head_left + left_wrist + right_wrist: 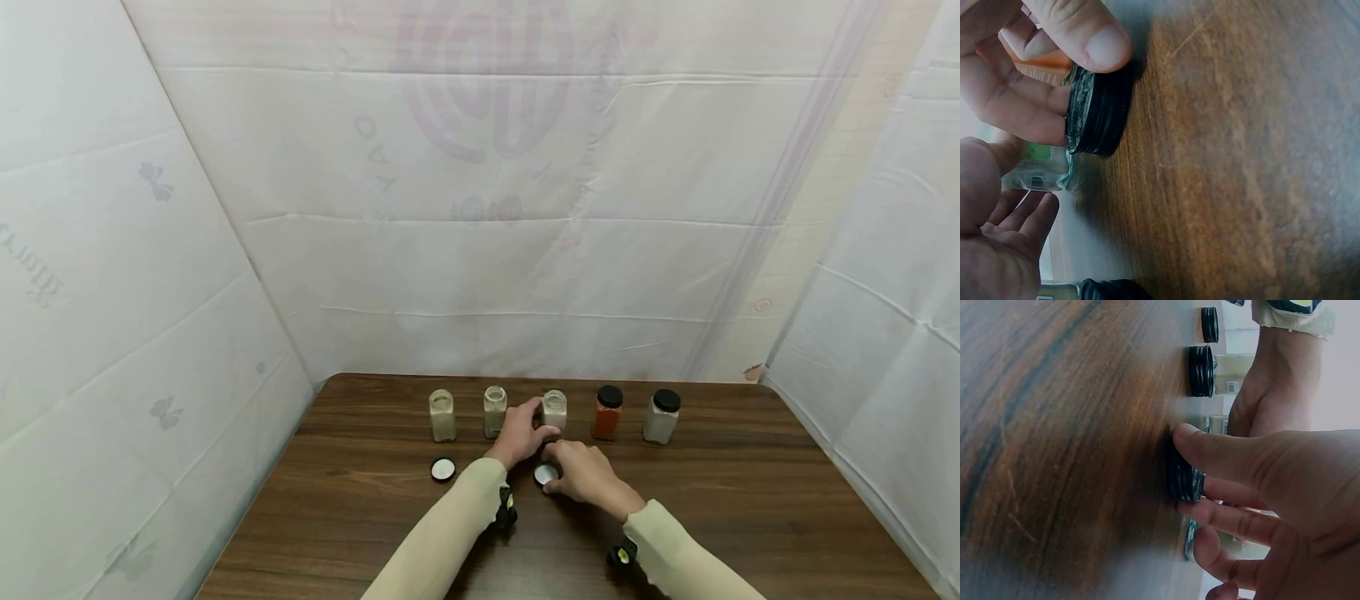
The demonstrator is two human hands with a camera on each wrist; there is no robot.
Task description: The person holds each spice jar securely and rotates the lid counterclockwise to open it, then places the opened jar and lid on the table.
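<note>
My left hand (517, 435) holds an open glass jar of pale powder (556, 410) between thumb and fingers; the jar stands upright on the table. In the left wrist view, that jar (1038, 170) is partly hidden behind the fingers. Nearer the front, my right hand (588, 475) pinches a black lid (546, 476) by its rim, its white inside facing up. The right wrist view shows the thumb and fingers on opposite sides of this lid (1180, 472), at the tabletop. Whether it fully rests there I cannot tell.
Two more uncapped jars (442, 417) (494, 410) stand to the left, with a loose lid (442, 469) in front. Another loose lid (1201, 371) appears in the right wrist view. At right stand a black-capped red jar (607, 414) and a black-capped pale jar (661, 418).
</note>
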